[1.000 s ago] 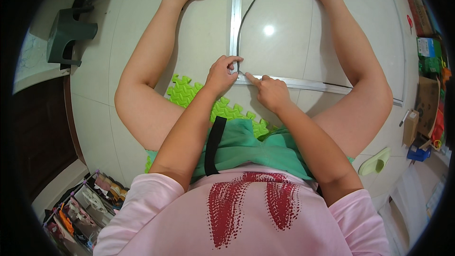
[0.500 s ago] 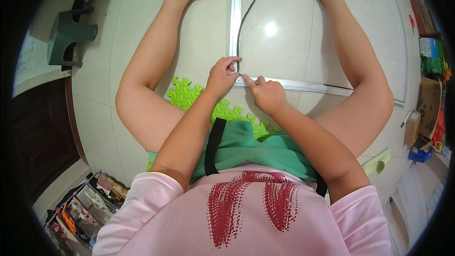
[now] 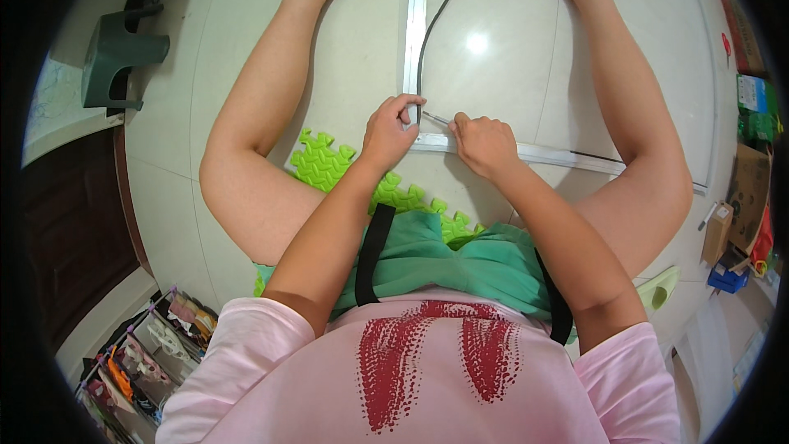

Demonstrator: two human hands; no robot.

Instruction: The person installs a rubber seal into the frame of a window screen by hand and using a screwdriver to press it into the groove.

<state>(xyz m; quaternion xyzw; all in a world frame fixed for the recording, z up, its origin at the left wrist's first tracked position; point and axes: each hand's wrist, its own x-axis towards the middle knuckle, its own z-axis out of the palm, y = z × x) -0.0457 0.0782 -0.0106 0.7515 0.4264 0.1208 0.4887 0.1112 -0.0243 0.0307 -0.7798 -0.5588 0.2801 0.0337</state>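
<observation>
From where I stand, the pale metal frame lies on the tiled floor, its near corner between the person's legs. Taking that corner as centre, one bar runs to twelve o'clock, the other out past three, and the black cord follows the first bar before curving loose toward one o'clock. The left hand is at the corner, thumb and forefinger bowed toward each other beside the cord; I cannot tell whether they truly pinch it. The right hand, at three o'clock, has its fingers closed around a slim tool pointing toward ten o'clock — its tip right by the cord and near the left fingers.

That closeness worries me. Should the tip skid off the cord or the smooth metal, it could jab the left thumb. Too hard a push might nick the cord. If the left hand's hold is light, the loose length could tug the end astray — and a nudge from the right knee, out past three o'clock, could shift the frame.
</observation>
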